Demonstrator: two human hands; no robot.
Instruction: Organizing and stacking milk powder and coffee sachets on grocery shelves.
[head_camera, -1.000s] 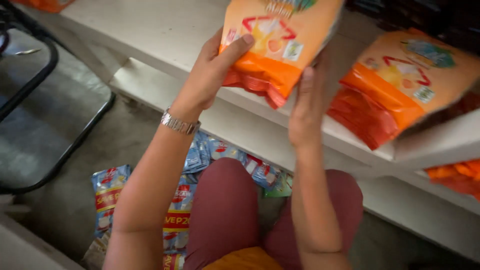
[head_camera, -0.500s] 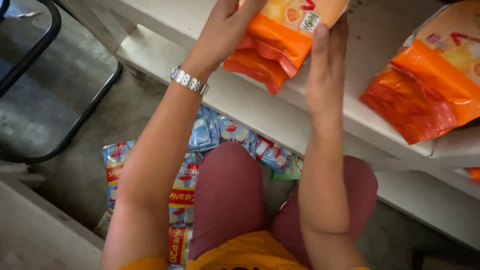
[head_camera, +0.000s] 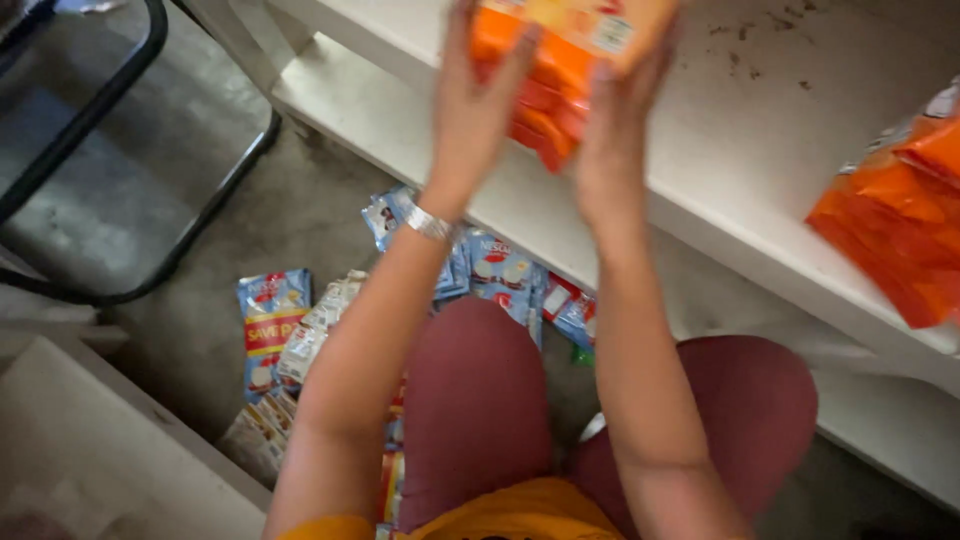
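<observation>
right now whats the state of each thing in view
orange packet: lifted above the shelf, clasped between both hands
left hand: gripping the packet's left side
right hand: gripping its right side
white shelf: bare, speckled with dirt
orange packets at right: lying on the shelf
blue sachets: scattered on the floor
</observation>
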